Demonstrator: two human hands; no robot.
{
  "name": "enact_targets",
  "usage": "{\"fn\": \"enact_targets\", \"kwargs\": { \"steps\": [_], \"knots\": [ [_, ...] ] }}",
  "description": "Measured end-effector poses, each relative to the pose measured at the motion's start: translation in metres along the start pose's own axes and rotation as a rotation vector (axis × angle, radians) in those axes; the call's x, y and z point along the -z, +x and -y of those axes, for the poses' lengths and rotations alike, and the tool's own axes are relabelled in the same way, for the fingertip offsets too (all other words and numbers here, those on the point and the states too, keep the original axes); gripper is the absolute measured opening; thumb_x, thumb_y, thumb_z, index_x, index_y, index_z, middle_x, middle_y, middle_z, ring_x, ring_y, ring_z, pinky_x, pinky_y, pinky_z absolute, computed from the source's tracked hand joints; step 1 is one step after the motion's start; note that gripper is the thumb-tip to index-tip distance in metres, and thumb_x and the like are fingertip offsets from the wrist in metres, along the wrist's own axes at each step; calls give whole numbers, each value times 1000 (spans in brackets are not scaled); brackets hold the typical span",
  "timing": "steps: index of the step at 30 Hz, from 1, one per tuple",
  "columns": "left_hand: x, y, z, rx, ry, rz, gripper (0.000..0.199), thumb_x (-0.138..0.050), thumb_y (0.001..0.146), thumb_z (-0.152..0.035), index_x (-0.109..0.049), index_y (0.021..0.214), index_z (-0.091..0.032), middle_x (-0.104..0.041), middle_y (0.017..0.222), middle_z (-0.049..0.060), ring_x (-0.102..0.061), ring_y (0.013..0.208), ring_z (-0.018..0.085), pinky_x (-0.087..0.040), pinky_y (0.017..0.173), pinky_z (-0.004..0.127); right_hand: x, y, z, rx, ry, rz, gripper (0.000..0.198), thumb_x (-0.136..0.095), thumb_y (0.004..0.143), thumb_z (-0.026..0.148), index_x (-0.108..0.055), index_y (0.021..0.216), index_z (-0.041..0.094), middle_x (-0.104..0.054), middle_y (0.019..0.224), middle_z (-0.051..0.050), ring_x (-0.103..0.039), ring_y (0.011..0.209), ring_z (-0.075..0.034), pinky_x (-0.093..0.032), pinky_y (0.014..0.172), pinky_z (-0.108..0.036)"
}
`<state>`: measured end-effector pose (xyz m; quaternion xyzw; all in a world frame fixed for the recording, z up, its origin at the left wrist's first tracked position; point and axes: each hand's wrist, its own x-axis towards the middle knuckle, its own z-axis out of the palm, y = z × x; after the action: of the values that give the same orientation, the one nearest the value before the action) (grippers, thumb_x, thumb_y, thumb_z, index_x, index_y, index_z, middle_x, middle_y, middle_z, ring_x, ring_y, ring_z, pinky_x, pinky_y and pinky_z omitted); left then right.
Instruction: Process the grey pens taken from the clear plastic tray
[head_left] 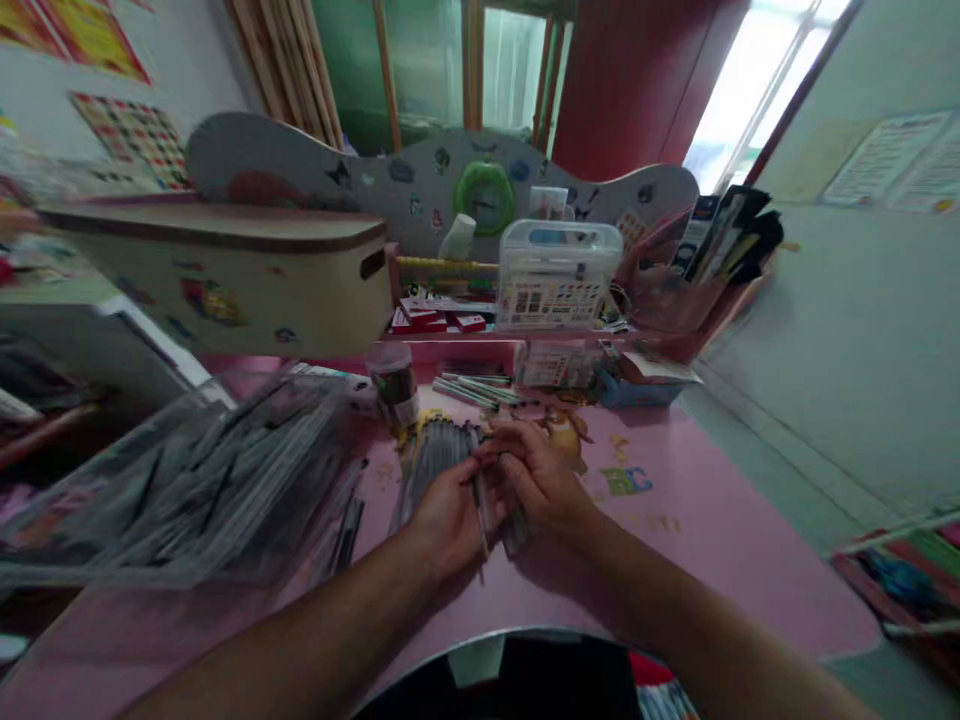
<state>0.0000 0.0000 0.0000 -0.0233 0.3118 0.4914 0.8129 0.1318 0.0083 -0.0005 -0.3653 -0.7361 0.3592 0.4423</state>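
Observation:
Close together over the pink desk [720,500], both my hands are closed around thin grey pens. My left hand [450,515] holds a slim pen [484,515] slanting down toward me. Cupped against it, my right hand [544,475] grips a few pens [516,535], blurred and partly covered by its fingers. Just left of my fingers lies a dense row of grey pens [439,450] with dark tips. Their exact number and the points of contact inside my hands are hidden.
A clear plastic bin [187,575] heaped with grey pens fills the left side. Loose dark pens [349,535] lie beside it. Behind are a lidded jar [394,385], pale pens [476,388], a blue box [645,390] and a clear case [559,275] on the shelf.

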Motion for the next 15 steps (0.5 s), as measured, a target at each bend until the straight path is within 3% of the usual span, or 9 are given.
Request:
{"fn": "enact_targets", "kwargs": {
  "steps": [6,9,12,15],
  "knots": [
    [-10,-13,-3,-3,71,-10,27,-38,101,-14,-64,94,-9,-72,83,10,-73,70,17,-63,70,30,5,-1,-1,-43,107,-46,27,-50,96,22,-57,122,28,-72,113,-6,-66,110,-23,-52,94,-44],
    [-11,-16,-7,0,151,-17,24,-41,100,-14,-64,95,-9,-70,82,11,-71,66,15,-61,62,24,9,2,-1,-45,156,-117,23,-49,97,27,-59,118,27,-70,118,-6,-65,113,-22,-49,98,-42],
    [-13,-18,-10,-32,276,4,19,-46,98,-12,-62,88,-11,-61,70,4,-58,50,8,-45,42,14,13,5,-4,-31,99,-242,19,-50,96,29,-62,111,25,-70,112,-6,-63,112,-21,-45,101,-40],
    [-21,-28,-14,-95,456,80,15,-50,94,-11,-59,82,-12,-50,64,-2,-42,42,3,-28,36,11,16,8,-10,-79,33,-343,16,-52,95,31,-63,103,23,-71,105,-5,-64,104,-22,-45,97,-40]
  ]
}}
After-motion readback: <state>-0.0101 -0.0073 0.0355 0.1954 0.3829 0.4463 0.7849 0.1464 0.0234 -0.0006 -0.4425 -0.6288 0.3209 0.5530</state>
